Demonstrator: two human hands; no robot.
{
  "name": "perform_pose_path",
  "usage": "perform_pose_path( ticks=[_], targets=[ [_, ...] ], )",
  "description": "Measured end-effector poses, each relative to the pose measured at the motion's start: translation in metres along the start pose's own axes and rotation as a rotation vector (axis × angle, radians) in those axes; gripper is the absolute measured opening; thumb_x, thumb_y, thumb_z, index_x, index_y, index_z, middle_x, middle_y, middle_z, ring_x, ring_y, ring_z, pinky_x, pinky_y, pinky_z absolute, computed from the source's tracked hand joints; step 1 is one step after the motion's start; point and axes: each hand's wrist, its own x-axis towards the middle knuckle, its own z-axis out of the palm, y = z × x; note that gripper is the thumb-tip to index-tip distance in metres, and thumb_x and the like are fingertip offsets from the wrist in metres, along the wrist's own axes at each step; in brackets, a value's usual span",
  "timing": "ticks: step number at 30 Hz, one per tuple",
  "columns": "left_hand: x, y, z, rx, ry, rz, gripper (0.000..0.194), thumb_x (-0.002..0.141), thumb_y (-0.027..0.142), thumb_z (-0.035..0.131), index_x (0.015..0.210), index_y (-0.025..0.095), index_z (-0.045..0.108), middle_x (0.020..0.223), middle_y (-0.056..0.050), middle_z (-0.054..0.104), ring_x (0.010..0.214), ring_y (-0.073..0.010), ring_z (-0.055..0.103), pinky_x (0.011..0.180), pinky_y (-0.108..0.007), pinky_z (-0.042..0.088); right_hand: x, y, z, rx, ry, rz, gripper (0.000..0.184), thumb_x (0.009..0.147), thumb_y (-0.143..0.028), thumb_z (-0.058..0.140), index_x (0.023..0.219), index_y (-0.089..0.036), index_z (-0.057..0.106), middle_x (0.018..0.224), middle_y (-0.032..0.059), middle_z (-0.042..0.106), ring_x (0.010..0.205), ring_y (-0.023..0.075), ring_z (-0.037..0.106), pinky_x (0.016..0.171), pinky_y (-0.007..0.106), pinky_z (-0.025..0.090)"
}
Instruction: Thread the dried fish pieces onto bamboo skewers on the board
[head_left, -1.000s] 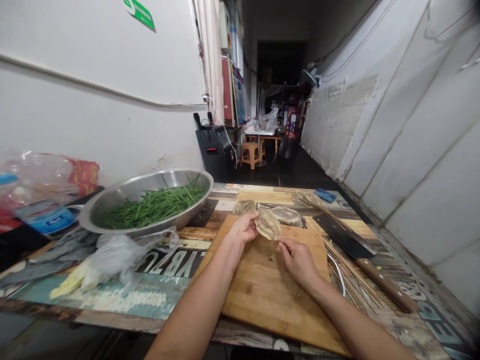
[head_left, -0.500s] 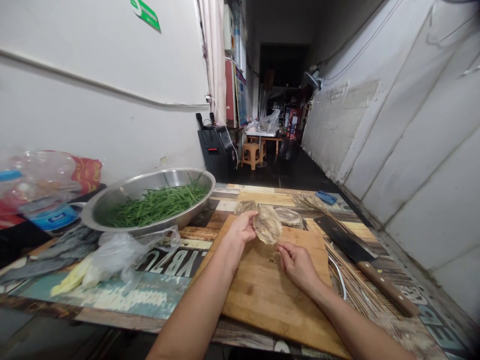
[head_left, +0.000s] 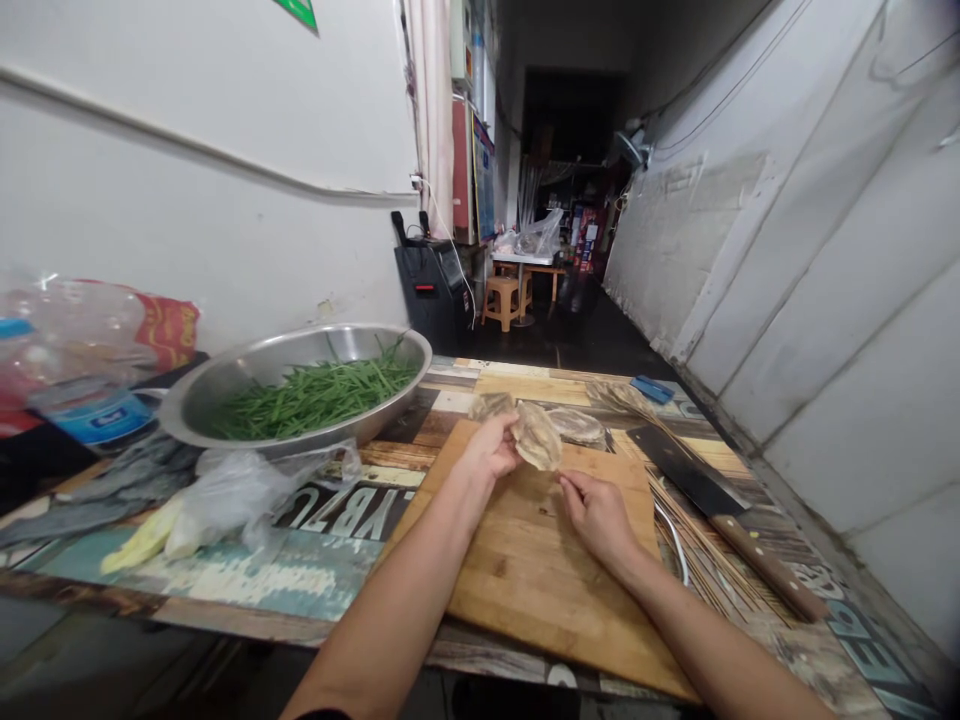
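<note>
My left hand [head_left: 491, 447] pinches the left edge of a thin, pale brown translucent sheet [head_left: 538, 437] and holds it tilted just above the far end of a wooden cutting board [head_left: 525, 570]. My right hand [head_left: 598, 513] is over the board with its fingers pinched together right under the sheet's lower edge; what they grip is too small to make out. More sheets of the same kind [head_left: 574, 424] lie on the table behind the board.
A steel basin [head_left: 247, 378] of green stalks [head_left: 315, 390] stands at the left, with plastic bags [head_left: 225, 495] and a water bottle [head_left: 90, 415] nearby. A cleaver [head_left: 712, 500] and bamboo skewers [head_left: 705, 560] lie right of the board. A blue object [head_left: 651, 388] is at the far edge.
The left hand has turned the sheet more edge-on and kept it over the board's far end. The right hand has stayed pinched just below it.
</note>
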Motion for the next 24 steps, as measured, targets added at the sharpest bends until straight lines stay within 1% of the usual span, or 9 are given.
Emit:
perform_pose_path(
  ticks=[3, 6, 9, 11, 14, 16, 19, 21, 24],
  targets=[
    [-0.001, -0.002, 0.001, -0.012, 0.047, -0.036, 0.011, 0.077, 0.008, 0.048, 0.077, 0.010, 0.059, 0.057, -0.006, 0.062, 0.054, -0.0177, 0.063, 0.062, -0.032, 0.055, -0.001, 0.000, 0.000, -0.043, -0.035, -0.004, 0.031, 0.087, -0.024, 0.041, 0.092, -0.018, 0.072, 0.088, 0.0081, 0.073, 0.076, 0.0200, 0.068, 0.070, 0.026, 0.048],
    [-0.001, -0.001, 0.002, -0.028, 0.050, -0.031, 0.010, 0.075, 0.009, 0.050, 0.076, 0.009, 0.059, 0.057, -0.006, 0.062, 0.054, -0.0176, 0.064, 0.063, -0.030, 0.054, -0.002, -0.001, 0.000, -0.052, -0.068, -0.018, 0.031, 0.086, -0.023, 0.042, 0.090, -0.018, 0.072, 0.084, 0.0073, 0.073, 0.072, 0.0194, 0.067, 0.069, 0.026, 0.048],
    [-0.001, -0.001, 0.000, -0.030, 0.015, -0.036, 0.009, 0.077, 0.009, 0.050, 0.074, 0.010, 0.059, 0.053, -0.004, 0.060, 0.050, -0.0159, 0.061, 0.060, -0.029, 0.054, -0.002, -0.002, -0.001, -0.018, -0.072, -0.025, 0.030, 0.087, -0.024, 0.042, 0.090, -0.018, 0.072, 0.080, 0.0066, 0.073, 0.070, 0.0191, 0.067, 0.068, 0.026, 0.047],
    [0.000, -0.003, -0.001, -0.033, -0.039, -0.003, 0.009, 0.080, 0.010, 0.050, 0.076, 0.011, 0.058, 0.055, -0.003, 0.060, 0.051, -0.0142, 0.061, 0.061, -0.027, 0.053, -0.002, -0.002, -0.002, 0.000, -0.063, -0.004, 0.032, 0.088, -0.026, 0.041, 0.089, -0.018, 0.071, 0.075, 0.0062, 0.072, 0.066, 0.0187, 0.066, 0.063, 0.025, 0.046],
    [0.003, -0.009, -0.004, -0.002, -0.124, 0.174, 0.002, 0.077, 0.011, 0.060, 0.077, 0.012, 0.059, 0.063, -0.003, 0.063, 0.057, -0.0120, 0.061, 0.064, -0.025, 0.052, -0.003, -0.002, -0.003, 0.005, -0.045, 0.026, 0.032, 0.088, -0.028, 0.040, 0.087, -0.018, 0.071, 0.068, 0.0056, 0.070, 0.060, 0.0183, 0.064, 0.057, 0.024, 0.044],
    [0.006, -0.014, -0.006, 0.056, -0.120, 0.334, 0.014, 0.068, 0.010, 0.070, 0.074, 0.013, 0.058, 0.066, -0.001, 0.063, 0.060, -0.0105, 0.060, 0.065, -0.022, 0.050, -0.003, -0.002, -0.003, -0.003, -0.038, 0.022, 0.032, 0.088, -0.027, 0.040, 0.084, -0.018, 0.070, 0.067, 0.0056, 0.070, 0.060, 0.0182, 0.063, 0.057, 0.024, 0.043],
    [0.010, -0.018, -0.009, 0.185, -0.003, 0.510, 0.023, 0.058, 0.010, 0.077, 0.071, 0.013, 0.058, 0.064, 0.001, 0.061, 0.060, -0.0084, 0.057, 0.063, -0.019, 0.046, -0.004, -0.001, -0.002, -0.017, -0.019, 0.006, 0.031, 0.088, -0.026, 0.041, 0.083, -0.019, 0.070, 0.070, 0.0057, 0.070, 0.062, 0.0178, 0.063, 0.059, 0.024, 0.043],
    [0.012, -0.020, -0.011, 0.295, 0.082, 0.627, 0.022, 0.057, 0.011, 0.076, 0.071, 0.014, 0.060, 0.064, 0.002, 0.059, 0.059, -0.0078, 0.054, 0.062, -0.018, 0.043, -0.004, -0.001, -0.003, -0.021, -0.009, 0.006, 0.030, 0.087, -0.026, 0.041, 0.084, -0.019, 0.070, 0.072, 0.0055, 0.070, 0.063, 0.0174, 0.063, 0.060, 0.023, 0.043],
    [0.014, -0.023, -0.010, 0.416, 0.154, 0.785, 0.017, 0.058, 0.009, 0.074, 0.069, 0.015, 0.061, 0.065, 0.002, 0.059, 0.061, -0.0084, 0.053, 0.062, -0.017, 0.041, -0.004, -0.002, -0.004, -0.027, -0.001, 0.017, 0.030, 0.087, -0.026, 0.041, 0.084, -0.019, 0.070, 0.071, 0.0054, 0.070, 0.062, 0.0174, 0.063, 0.059, 0.023, 0.043]
  ],
)
